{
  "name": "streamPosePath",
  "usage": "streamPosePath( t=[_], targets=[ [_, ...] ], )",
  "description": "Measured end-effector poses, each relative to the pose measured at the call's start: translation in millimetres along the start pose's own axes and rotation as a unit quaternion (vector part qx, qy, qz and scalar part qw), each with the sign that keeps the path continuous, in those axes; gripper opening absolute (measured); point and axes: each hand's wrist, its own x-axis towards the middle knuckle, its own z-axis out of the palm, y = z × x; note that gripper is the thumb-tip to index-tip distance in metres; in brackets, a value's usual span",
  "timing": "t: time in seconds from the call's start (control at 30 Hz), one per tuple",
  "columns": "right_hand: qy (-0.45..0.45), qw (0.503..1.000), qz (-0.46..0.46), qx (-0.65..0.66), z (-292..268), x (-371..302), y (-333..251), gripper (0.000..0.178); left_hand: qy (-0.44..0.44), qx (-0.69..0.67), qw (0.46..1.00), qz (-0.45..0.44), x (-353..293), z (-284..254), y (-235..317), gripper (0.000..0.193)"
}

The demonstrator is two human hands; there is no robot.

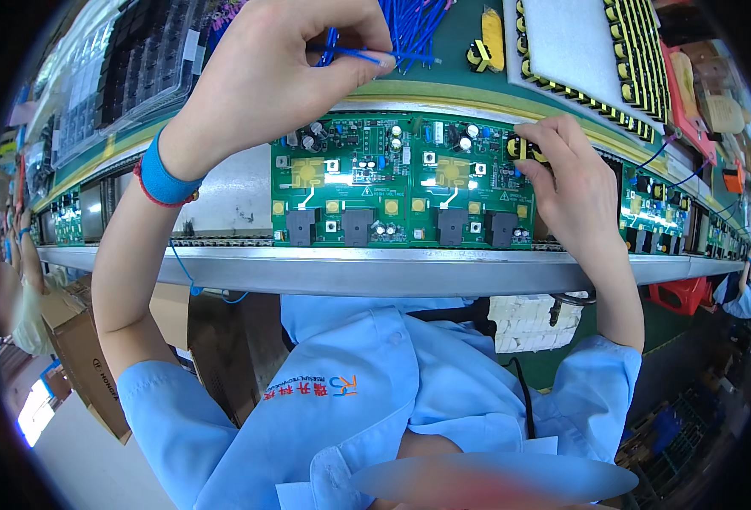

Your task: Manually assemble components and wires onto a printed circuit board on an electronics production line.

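A green circuit board panel lies on the line in front of me, with capacitors, black square relays and yellow patches on it. My left hand is above its far left part, thumb and fingers pinched on a blue wire. Just beyond those fingertips is a loose pile of blue wires. At the panel's far right corner, my right hand has its thumb and forefinger closed around a small black-and-yellow coil. The fingers partly hide that coil, and I cannot tell whether it is seated in the board.
A metal rail runs along the near edge. Far right, a white foam sheet is lined with black-and-yellow coils. Clear plastic trays of black parts stand far left. Further boards sit along the line to the right. Other people show at both sides.
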Motion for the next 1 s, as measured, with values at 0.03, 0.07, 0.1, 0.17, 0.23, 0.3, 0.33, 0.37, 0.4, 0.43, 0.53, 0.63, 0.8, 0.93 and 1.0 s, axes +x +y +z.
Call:
streamPosePath(
  t=[0.03, 0.07, 0.1, 0.17, 0.23, 0.3, 0.33, 0.37, 0.4, 0.43, 0.53, 0.63, 0.8, 0.93, 1.0],
  targets=[
    [0.0, 1.0, 0.003, 0.001, -1, 0, 1, 0.028, -0.003, 0.0, 1.0, 0.001, 1, 3, -2, 0.02],
    [-0.006, 1.0, -0.001, 0.008, -1, 1, 3, 0.027, -0.005, -0.005, 1.0, 0.017, 3, 6, -4, 0.018],
    [-0.011, 1.0, -0.004, 0.014, -2, 1, 4, 0.027, -0.008, -0.009, 0.999, 0.033, 4, 8, -5, 0.016],
    [-0.037, 0.999, 0.005, 0.027, -6, 4, 5, 0.026, -0.019, 0.056, 0.995, 0.076, 11, 7, -3, 0.017],
    [-0.063, 0.997, 0.008, 0.042, -11, 9, 6, 0.026, -0.026, 0.124, 0.985, 0.114, 22, 15, -12, 0.018],
    [-0.012, 0.987, -0.014, 0.158, -15, 16, 10, 0.025, 0.198, 0.046, 0.836, 0.509, 46, 36, -38, 0.008],
    [-0.01, 0.987, -0.004, 0.158, -18, 16, 11, 0.025, 0.192, 0.04, 0.835, 0.514, 49, 36, -23, 0.008],
    [-0.022, 0.961, 0.049, 0.271, -22, 18, 11, 0.025, 0.086, 0.083, 0.924, 0.364, 42, 27, 5, 0.008],
    [-0.036, 0.92, 0.098, 0.378, -22, 19, 9, 0.024, -0.021, 0.125, 0.972, 0.197, 38, 23, 21, 0.009],
    [-0.016, 0.905, 0.06, 0.42, -16, 22, 14, 0.021, -0.047, 0.176, 0.963, 0.2, 40, 27, 20, 0.008],
    [-0.043, 0.868, 0.093, 0.486, -14, 23, 20, 0.019, -0.072, 0.174, 0.957, 0.219, 45, 35, 18, 0.008],
    [-0.065, 0.853, 0.109, 0.506, -14, 16, 33, 0.014, -0.1, 0.194, 0.951, 0.218, 48, 40, 17, 0.007],
    [-0.056, 0.851, 0.108, 0.51, -17, 13, 35, 0.012, -0.131, 0.236, 0.934, 0.233, 53, 44, 17, 0.008],
    [-0.059, 0.854, 0.104, 0.506, -17, 12, 35, 0.012, -0.114, 0.279, 0.915, 0.267, 51, 49, 22, 0.01],
    [-0.053, 0.859, 0.1, 0.499, -16, 13, 35, 0.012, -0.107, 0.285, 0.911, 0.28, 49, 50, 23, 0.01]
  ],
)
